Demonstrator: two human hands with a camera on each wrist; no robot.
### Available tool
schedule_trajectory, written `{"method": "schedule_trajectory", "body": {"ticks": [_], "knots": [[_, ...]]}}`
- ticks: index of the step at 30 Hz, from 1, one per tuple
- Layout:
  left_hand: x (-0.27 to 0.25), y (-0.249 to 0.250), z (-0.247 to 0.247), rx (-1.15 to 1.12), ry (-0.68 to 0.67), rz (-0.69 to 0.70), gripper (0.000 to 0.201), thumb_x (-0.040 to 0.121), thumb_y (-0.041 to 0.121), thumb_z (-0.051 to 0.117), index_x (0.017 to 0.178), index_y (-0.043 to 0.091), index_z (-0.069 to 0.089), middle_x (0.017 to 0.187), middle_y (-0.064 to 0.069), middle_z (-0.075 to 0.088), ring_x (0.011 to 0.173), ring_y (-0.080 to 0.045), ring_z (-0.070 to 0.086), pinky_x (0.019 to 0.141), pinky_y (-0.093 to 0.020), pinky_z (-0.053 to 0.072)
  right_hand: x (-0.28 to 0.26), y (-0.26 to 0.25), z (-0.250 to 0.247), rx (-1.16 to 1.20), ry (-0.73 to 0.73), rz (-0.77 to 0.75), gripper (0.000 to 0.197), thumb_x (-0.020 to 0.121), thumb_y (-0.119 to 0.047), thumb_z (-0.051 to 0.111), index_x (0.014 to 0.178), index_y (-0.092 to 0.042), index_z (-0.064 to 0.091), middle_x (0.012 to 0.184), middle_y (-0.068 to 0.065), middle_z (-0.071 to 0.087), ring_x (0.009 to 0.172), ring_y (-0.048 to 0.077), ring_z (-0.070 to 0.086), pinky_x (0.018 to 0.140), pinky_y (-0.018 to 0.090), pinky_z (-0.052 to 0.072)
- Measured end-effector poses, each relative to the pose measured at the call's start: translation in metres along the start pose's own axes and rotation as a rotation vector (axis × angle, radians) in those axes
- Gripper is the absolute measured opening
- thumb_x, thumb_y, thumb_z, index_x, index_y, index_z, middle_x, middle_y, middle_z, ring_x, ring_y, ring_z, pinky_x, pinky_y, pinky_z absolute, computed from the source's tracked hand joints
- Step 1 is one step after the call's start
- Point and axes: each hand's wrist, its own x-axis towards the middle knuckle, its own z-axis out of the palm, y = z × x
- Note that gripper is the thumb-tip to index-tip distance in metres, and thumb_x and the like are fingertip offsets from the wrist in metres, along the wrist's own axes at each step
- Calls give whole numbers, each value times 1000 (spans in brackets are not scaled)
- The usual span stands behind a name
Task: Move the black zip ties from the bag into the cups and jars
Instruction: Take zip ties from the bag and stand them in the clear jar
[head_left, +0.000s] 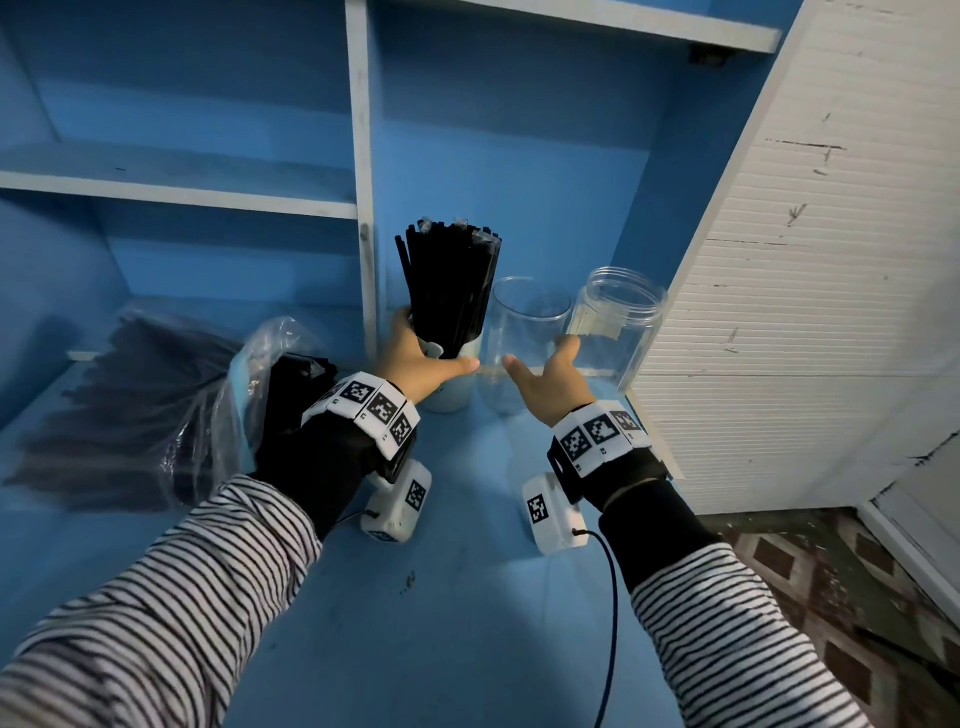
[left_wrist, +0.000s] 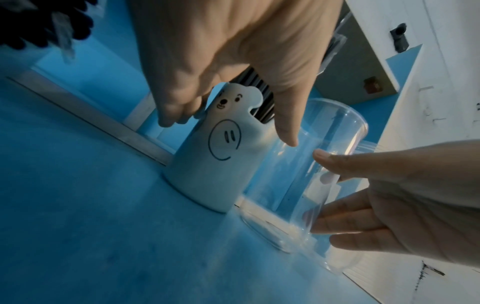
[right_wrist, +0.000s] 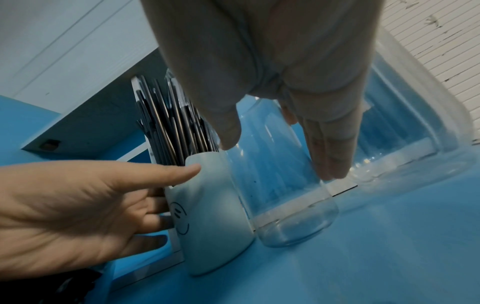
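Zip ties: a black bundle (head_left: 451, 291) stands upright in the white bear cup (head_left: 451, 382), heads fanned above its rim; more lie in the clear bag (head_left: 208, 395) just outside the left wrist.
Left hand: the left hand (head_left: 421, 358) cups the white bear cup loosely, fingers behind it and thumb pointing toward the clear cup, probably to steady the top-heavy load; not a firm grip.
Right hand: the right hand (head_left: 545, 382) is spread, fingers straight and reaching round the clear cup (head_left: 524, 343); contact looks likely, but I cannot tell for certain.
Clear cup: between the two hands, touching the bear cup, holding nothing.
Jar: the clear jar (head_left: 615, 325) stands just beyond the right fingertips, also unfilled.
Progress: one container loaded, two waiting.
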Motion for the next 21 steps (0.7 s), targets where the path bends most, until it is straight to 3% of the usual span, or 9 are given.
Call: {"method": "schedule_trajectory", "body": {"ticks": [4, 7, 10, 12, 15, 17, 21], "knots": [[-18, -6, -1, 20, -41, -75, 102, 71, 33, 83, 149, 10, 22, 150, -4, 37, 136, -20, 39, 111, -35, 34, -11, 7, -10, -26, -26, -17, 66, 94, -38, 57, 138, -6, 19, 146, 18, 38, 130, 34, 44, 101, 37, 36], [-39, -7, -11, 148, -24, -94, 89, 83, 29, 72, 153, 12, 18, 157, -5, 26, 142, -22, 29, 106, -28, 30, -22, 17, -16, -46, -46, -19, 69, 92, -41, 59, 139, -8, 19, 141, 20, 44, 126, 34, 48, 101, 39, 39], [-58, 5, -32, 200, -20, 29, 61, 85, 26, 68, 141, 18, 44, 146, -3, 44, 134, -21, 42, 102, -28, 35, -38, 24, -22, -74, -58, -25, 73, 90, -45, 60, 140, -10, 19, 142, 19, 43, 129, 31, 46, 103, 38, 38], [-71, 15, -48, 166, -26, 107, 35, 85, 23, 68, 118, 28, 61, 129, 1, 59, 123, -19, 54, 102, -31, 42, -49, 26, -24, -97, -63, -34, 74, 89, -47, 60, 139, -11, 20, 141, 19, 45, 127, 32, 48, 99, 36, 39], [-90, 35, -74, 138, 5, 194, 19, 84, 19, 67, 91, 36, 64, 106, 7, 68, 100, -16, 65, 93, -34, 51, -63, 25, -22, -120, -71, -50, 75, 87, -50, 62, 137, -11, 21, 137, 16, 48, 122, 32, 52, 97, 37, 41], [-100, 45, -92, 180, 55, 242, 16, 83, 19, 67, 91, 33, 66, 101, 10, 69, 92, -12, 67, 89, -31, 52, -69, 25, -18, -130, -76, -60, 77, 85, -53, 63, 136, -12, 21, 136, 15, 50, 120, 32, 53, 96, 38, 42], [-112, 50, -125, 283, 88, 270, 19, 82, 18, 68, 96, 31, 67, 103, 10, 68, 94, -13, 64, 88, -31, 50, -77, 17, -8, -135, -110, -73, 78, 85, -54, 62, 136, -13, 21, 136, 14, 50, 121, 31, 53, 93, 35, 40]]}}
